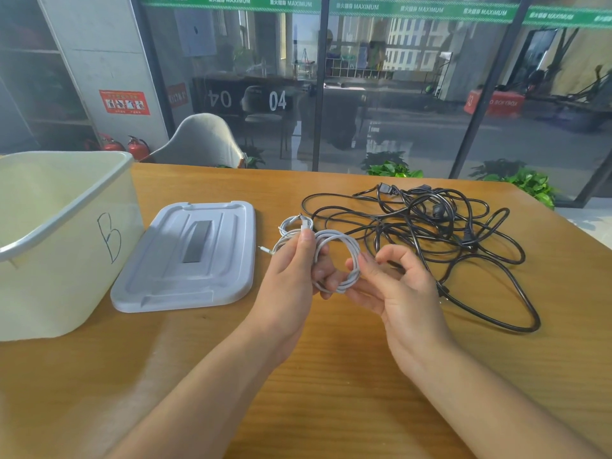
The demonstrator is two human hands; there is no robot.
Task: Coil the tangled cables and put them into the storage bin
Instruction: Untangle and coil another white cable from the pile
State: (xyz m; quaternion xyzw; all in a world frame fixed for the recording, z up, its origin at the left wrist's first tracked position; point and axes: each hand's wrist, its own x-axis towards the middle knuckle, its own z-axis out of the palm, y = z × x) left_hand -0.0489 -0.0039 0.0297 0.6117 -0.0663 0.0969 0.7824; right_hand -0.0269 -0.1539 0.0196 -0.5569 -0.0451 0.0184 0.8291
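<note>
We've got the thin white charging cable [334, 256] up off the wooden table [331, 376], wound into a small loop between both hands. Left hand [291, 270] pinches the bundle at the top with thumb and curled fingers, probably to lock the turns so they don't spring apart; one connector end sticks out left of that hand. Right hand [394, 286] sits palm-up with fingers curled around the loop's right side, thumb and forefinger closing on it; looks like it's shaping or feeding the last turn.

The tangled heap of black power cords [430, 233] lies on the table just behind the right hand, untouched, plugs visible in the knot. That's the bigger job left.

The pale cream plastic storage bin [66, 233] stands open at far left, handwritten "B" on its side. Its grey plastic lid [188, 256] lies flat beside it, so the drop-in path is free.

Readable text: "MAXIMUM" repeated on the green window strip, "04" on the glass.
</note>
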